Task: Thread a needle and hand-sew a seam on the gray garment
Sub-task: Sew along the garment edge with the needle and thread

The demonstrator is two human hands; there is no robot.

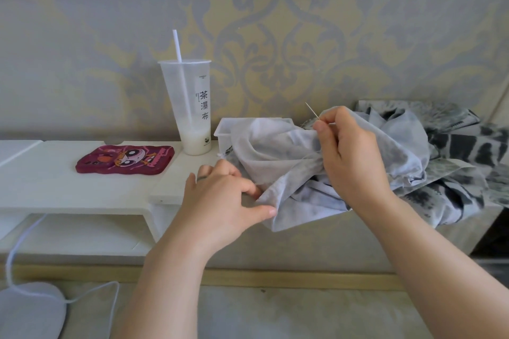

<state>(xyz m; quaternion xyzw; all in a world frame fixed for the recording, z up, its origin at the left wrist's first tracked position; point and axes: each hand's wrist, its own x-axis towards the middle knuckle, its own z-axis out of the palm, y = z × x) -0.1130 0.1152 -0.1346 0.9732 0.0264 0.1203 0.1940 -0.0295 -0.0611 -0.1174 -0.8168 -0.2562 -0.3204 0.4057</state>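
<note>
The garment (275,151) is showing pale gray, with black-and-gray mottled blotches across its right portion. The wallpaper (275,36) is displaying gray damask scrolls on yellow. The phone case (125,158) is showing magenta with a cartoon face. The cup (187,96) is bearing black characters on translucent white.

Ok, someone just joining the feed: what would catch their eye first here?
The right hand, centre-right, pinches a thin needle pointing up-left above the bunched gray garment. The left hand holds the garment's lower edge. At left, a tall cup with a straw stands beside a red cartoon phone case.
</note>
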